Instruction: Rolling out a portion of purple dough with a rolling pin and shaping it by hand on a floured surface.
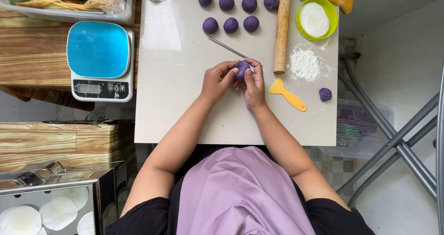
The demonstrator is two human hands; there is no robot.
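Lilac cloth [240, 193] draped over the lap, closest to the lens, soft and smooth, with black sleeves at either side. Above it, two bare forearms reaching onto a pale, smooth tabletop [185, 105].

Left hand [216, 80] and right hand [254, 85] meeting over the middle of the table, fingers curled in and pinched around one purple dough ball [242, 68], lifted clear of the surface, seemingly to shape it. Thin metal stick [226, 47] lying slantwise just behind the hands, its near end hidden by them.

Further back, neat rows of round matte purple balls [231, 25], kept apart so as not to stick. Wooden rolling pin [282, 29] lying lengthwise right of them. Green bowl [317, 20] of white flour beyond it, and a loose heap of flour [305, 64] on the table within easy reach. Yellow plastic scraper [286, 94] just right of the right hand; small purple lump [325, 94] near the table's edge.

Left of the table, a kitchen scale [99, 61] with a glossy blue top, on striped wood.
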